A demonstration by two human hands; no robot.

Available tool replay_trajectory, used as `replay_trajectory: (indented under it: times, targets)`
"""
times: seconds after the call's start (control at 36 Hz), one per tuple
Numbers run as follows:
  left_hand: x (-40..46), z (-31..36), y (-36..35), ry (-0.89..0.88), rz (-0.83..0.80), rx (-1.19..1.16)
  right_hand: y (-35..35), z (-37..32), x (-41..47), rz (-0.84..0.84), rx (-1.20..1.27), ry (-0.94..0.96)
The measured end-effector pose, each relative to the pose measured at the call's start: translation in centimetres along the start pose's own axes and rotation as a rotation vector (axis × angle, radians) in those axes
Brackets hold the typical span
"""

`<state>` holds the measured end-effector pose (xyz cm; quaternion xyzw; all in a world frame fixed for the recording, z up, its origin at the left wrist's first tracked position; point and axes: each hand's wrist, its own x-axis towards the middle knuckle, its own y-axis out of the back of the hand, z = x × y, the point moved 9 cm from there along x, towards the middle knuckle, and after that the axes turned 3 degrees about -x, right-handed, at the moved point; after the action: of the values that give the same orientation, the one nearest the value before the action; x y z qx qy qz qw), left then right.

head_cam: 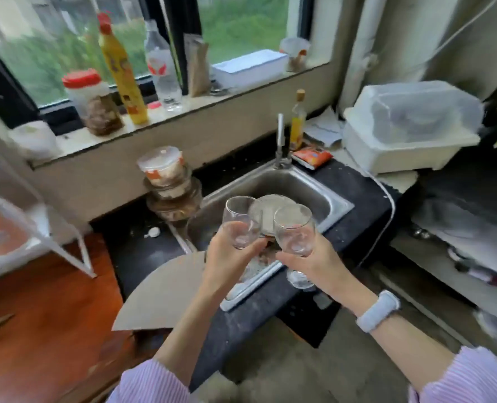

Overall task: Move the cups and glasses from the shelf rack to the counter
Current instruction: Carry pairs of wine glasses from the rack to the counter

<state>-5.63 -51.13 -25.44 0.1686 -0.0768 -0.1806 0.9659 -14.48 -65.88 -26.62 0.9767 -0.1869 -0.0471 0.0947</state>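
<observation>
Hands over sink (333,203): left hand (227,261) grips wine glass (241,225); right hand (317,266) grips second wine glass (295,232).

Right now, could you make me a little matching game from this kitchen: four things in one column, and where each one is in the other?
Things:
1. wine glasses
2. yellow bottle
3. plate
4. orange packet

Places:
A. on the dark counter beside the tap
B. on the window sill
C. in the sink
D. one in each hand, above the sink

Pairs: 1-D, 2-B, 3-C, 4-A
</observation>
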Motion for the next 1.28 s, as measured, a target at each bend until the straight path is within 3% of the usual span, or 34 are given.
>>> replay_trajectory:
  times: [0.33,0.53,0.67,0.89,1.14,1.28]
  targets:
    - [-3.1,10.8,-34.1,-0.151,-0.638,-0.062,31.2,9.8,-13.5,0.752,-0.065,-0.209]
    - [-6.2,16.4,-50.9,-0.223,-0.909,-0.108,44.1,14.3,-20.1,1.032,-0.05,-0.264]
    - [-6.3,19.7,-62.4,-0.262,-1.072,-0.146,53.5,17.4,-21.4,1.16,-0.056,-0.299]
    - [-4.4,24.1,-77.8,-0.249,-1.15,-0.126,67.4,19.8,-19.6,1.289,-0.059,-0.358]
    - [-5.3,28.3,-92.6,-0.297,-1.254,-0.051,79.0,24.4,-20.2,1.335,-0.044,-0.467]
    - [-5.9,29.3,-100.9,-0.289,-1.274,0.012,86.4,28.9,-20.3,1.278,-0.028,-0.529]
